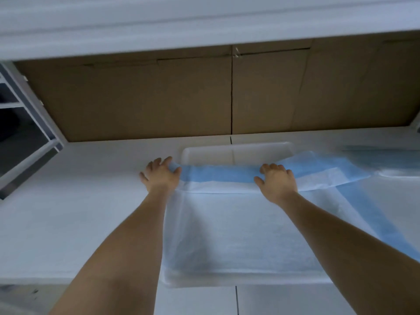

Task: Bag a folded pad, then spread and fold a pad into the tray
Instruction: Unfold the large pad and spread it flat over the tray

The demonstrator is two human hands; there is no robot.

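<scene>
A white pad with a blue border (238, 228) lies spread on the white table, its near edge hanging over the table's front. Its far edge is turned back as a flap with a blue strip (220, 175) that overlaps the near rim of the white tray (236, 151). My left hand (160, 172) holds the flap's left corner, thumb on the blue edge. My right hand (276, 180) grips the blue strip farther right with curled fingers. Right of that hand a blue and white part of the pad (325, 171) is lifted and rumpled.
Brown cardboard boxes (159, 98) stand along the back of the table behind the tray. A grey shelf frame (25, 133) is at the left. At the far right lies pale blue material (386, 158) beside clear plastic (400, 172).
</scene>
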